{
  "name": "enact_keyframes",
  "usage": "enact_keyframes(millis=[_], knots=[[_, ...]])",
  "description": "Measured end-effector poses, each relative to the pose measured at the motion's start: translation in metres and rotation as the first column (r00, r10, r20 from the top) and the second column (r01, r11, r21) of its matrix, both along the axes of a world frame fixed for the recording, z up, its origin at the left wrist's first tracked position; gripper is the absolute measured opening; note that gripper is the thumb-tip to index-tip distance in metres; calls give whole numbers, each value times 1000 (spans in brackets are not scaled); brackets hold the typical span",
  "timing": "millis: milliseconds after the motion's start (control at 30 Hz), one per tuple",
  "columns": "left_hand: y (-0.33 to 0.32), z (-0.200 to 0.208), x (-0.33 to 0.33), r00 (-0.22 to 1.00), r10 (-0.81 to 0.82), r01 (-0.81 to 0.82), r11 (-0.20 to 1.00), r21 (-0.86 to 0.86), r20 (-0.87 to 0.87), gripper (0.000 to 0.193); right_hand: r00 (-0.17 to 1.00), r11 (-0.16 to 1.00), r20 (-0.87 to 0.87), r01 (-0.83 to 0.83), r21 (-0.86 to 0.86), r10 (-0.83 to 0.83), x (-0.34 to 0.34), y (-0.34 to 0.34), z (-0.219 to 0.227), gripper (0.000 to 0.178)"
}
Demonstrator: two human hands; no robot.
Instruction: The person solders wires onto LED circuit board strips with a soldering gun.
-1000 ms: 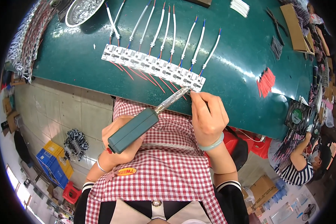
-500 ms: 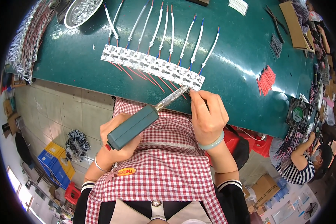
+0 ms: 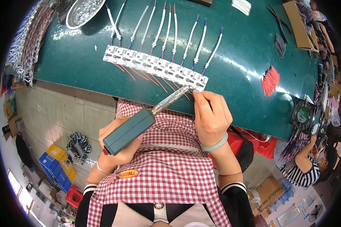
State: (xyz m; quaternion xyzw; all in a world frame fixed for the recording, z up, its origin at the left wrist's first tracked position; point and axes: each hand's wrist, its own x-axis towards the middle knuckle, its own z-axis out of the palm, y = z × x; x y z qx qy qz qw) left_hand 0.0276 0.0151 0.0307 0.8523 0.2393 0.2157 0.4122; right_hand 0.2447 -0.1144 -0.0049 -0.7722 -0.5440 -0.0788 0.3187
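Observation:
My left hand [image 3: 121, 140] is closed round the dark green handle of a soldering iron [image 3: 129, 131]. Its stained metal shaft slants up to the right, and the tip meets the front edge of a row of white plastic switch-like modules [image 3: 155, 66], near the right end. Beside that tip my right hand [image 3: 213, 113] pinches with thumb and forefinger at the same edge; what it holds is too small to make out. White-sleeved wires [image 3: 160, 28] run from the row's far side, and thin red wires [image 3: 152, 78] stick out toward me.
The green table [image 3: 242, 102] carries a metal bowl of small shiny parts [image 3: 83, 13], wire bundles [image 3: 30, 41], red tubes [image 3: 269, 81], white tubes [image 3: 241, 6], pliers [image 3: 279, 22] and a small fan [image 3: 302, 115]. Another person [image 3: 305, 166] sits at the right.
The soldering iron and my left hand have shifted slightly left, its tip sliding a little left along the modules' edge. My right hand stays nearly still.

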Motion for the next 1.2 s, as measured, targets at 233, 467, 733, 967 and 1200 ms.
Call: enact_keyframes(millis=[233,467,733,967,1200], knots=[[1,-2,-3,1000,2,-2,999,54,3,25,1000,1000,-13,9,-8,-9,0,-3,2,29],[-5,-15,-24,985,171,-170,971,-169,-10,27,992,998,-112,54,-13,-55,-7,-23,44,32],[3,-3,-12,997,82,-82,996,18,-4,26,989,994,-148,45,99,-30,-14,14,4,34],[3,-9,-13,997,53,-51,997,-49,50,26,994,994,-94,58,92,-49,-16,17,-3,31],[5,-11,-9,998,43,-40,996,-79,44,27,996,995,-67,63,71,-58,-15,18,-3,30]])
